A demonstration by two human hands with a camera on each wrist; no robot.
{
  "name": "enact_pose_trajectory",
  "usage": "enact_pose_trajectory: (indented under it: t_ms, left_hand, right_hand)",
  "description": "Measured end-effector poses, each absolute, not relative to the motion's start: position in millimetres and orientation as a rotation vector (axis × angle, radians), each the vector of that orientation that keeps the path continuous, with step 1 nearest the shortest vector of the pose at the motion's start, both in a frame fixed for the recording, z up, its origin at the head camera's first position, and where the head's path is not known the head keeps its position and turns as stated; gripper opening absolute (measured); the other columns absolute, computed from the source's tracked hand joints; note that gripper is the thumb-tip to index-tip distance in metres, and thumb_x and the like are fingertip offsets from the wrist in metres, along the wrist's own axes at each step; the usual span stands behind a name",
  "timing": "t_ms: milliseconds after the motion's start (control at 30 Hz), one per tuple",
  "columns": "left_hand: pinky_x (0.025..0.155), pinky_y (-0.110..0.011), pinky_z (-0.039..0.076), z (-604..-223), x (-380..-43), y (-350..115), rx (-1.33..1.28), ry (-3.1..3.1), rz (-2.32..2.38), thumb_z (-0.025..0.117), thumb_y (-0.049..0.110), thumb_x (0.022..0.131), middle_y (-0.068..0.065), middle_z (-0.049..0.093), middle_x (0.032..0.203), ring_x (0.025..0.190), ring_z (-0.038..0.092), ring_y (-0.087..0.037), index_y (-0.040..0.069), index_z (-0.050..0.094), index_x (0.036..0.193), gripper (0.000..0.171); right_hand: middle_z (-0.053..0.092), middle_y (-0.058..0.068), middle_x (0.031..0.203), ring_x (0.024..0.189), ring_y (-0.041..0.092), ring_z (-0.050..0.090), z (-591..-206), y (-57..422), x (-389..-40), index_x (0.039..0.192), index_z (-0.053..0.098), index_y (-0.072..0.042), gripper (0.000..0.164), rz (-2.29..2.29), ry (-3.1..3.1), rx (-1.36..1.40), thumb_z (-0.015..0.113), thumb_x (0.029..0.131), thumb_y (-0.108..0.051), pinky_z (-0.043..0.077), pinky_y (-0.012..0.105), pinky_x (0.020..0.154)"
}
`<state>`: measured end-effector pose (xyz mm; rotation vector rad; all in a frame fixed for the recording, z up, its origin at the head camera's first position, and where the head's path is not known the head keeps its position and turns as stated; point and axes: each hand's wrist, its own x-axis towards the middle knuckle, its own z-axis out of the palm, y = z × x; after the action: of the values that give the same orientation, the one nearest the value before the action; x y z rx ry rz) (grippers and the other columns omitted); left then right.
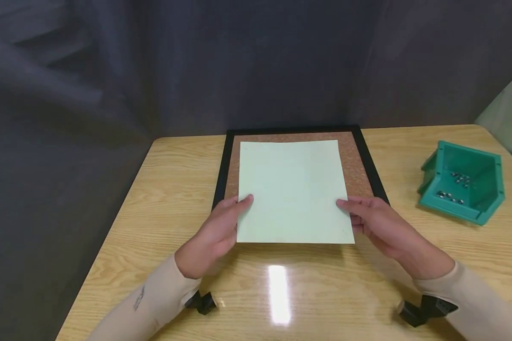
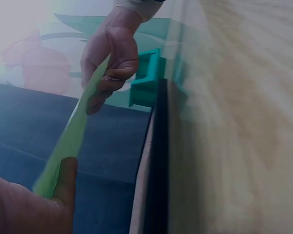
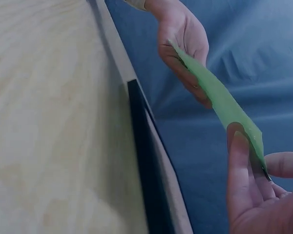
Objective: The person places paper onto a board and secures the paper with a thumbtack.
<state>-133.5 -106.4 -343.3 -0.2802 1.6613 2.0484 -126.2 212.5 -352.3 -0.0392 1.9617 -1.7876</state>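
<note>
1. The left hand holds a pinch; its thumb lies uppermost and extends toward the right hand, with its fingers mostly hidden below.
2. The right hand pinches too, roughly level with the left hand and well apart from it; its thumb points toward the left hand, and its fingers show partly below that thumb.
3. Behind the hands, the left forearm and right forearm slant back and outward, clad in light sleeves that end near the wrists.
</note>
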Motion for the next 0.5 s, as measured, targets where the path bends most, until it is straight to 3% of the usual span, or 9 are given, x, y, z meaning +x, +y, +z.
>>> enact_pose_trajectory:
  t_ms: [67, 133, 233, 300, 367, 433, 500]
  left_hand:
    - [0.125, -0.034, 0.016, -338, -136, -106, -0.305, 1.624, 2.087, 0.05, 0.025, 0.105, -0.009, 0.027, 0.157, 0.148, 0.019, -0.018, -0.001, 0.023, 0.154, 0.061]
    - [0.113, -0.02, 0.032, -331, -139, -106, -0.345, 1.602, 2.129, 0.05, 0.021, 0.105, -0.004, 0.026, 0.156, 0.142, 0.025, -0.012, 0.002, 0.021, 0.156, 0.062]
    - [0.092, -0.007, 0.041, -323, -142, -106, -0.327, 1.607, 2.161, 0.049, 0.018, 0.105, -0.001, 0.03, 0.154, 0.136, 0.032, -0.007, 0.007, 0.026, 0.156, 0.057]
    - [0.086, -0.009, 0.045, -319, -146, -105, -0.263, 1.633, 2.161, 0.047, 0.017, 0.106, -0.002, 0.037, 0.152, 0.133, 0.039, -0.008, 0.008, 0.031, 0.155, 0.052]
    - [0.09, -0.015, 0.049, -316, -152, -104, -0.197, 1.653, 2.166, 0.045, 0.018, 0.107, -0.002, 0.047, 0.145, 0.129, 0.048, -0.008, 0.01, 0.035, 0.153, 0.048]
    - [0.089, -0.022, 0.052, -315, -160, -101, -0.16, 1.646, 2.188, 0.043, 0.018, 0.107, -0.003, 0.057, 0.132, 0.116, 0.058, -0.011, 0.012, 0.041, 0.15, 0.043]
    - [0.094, -0.024, 0.048, -314, -168, -98, -0.182, 1.599, 2.219, 0.044, 0.017, 0.107, 0.002, 0.057, 0.124, 0.112, 0.056, -0.007, 0.013, 0.039, 0.15, 0.044]
  right_hand:
    - [0.076, -0.008, 0.097, 0.09, 0.008, 0.071, -349, 214, -129, 0.112, 0.069, -0.017, 0.024, -1.815, 1.956, -0.048, 0.051, 0.104, -0.032, 0.057, 0.025, 0.082]
    - [0.076, -0.008, 0.097, 0.09, 0.009, 0.071, -345, 216, -132, 0.11, 0.07, -0.019, 0.022, -1.846, 1.945, -0.048, 0.051, 0.105, -0.031, 0.058, 0.025, 0.081]
    - [0.075, -0.009, 0.098, 0.089, 0.009, 0.072, -337, 216, -138, 0.109, 0.069, -0.023, 0.019, -1.879, 1.943, -0.036, 0.052, 0.104, -0.03, 0.058, 0.025, 0.079]
    - [0.075, -0.009, 0.096, 0.088, 0.008, 0.072, -330, 214, -143, 0.107, 0.069, -0.024, 0.018, -1.903, 1.944, -0.025, 0.053, 0.104, -0.03, 0.059, 0.025, 0.078]
    - [0.076, -0.009, 0.095, 0.086, 0.008, 0.072, -323, 211, -149, 0.106, 0.069, -0.025, 0.016, -1.925, 1.947, -0.014, 0.055, 0.103, -0.031, 0.059, 0.025, 0.076]
    - [0.076, -0.009, 0.095, 0.086, 0.007, 0.072, -317, 209, -156, 0.108, 0.069, -0.024, 0.016, -1.953, 1.942, -0.002, 0.056, 0.102, -0.032, 0.059, 0.025, 0.075]
    - [0.075, -0.011, 0.095, 0.085, 0.005, 0.071, -312, 206, -162, 0.113, 0.066, -0.021, 0.019, -1.955, 1.964, 0.001, 0.056, 0.102, -0.034, 0.058, 0.024, 0.074]
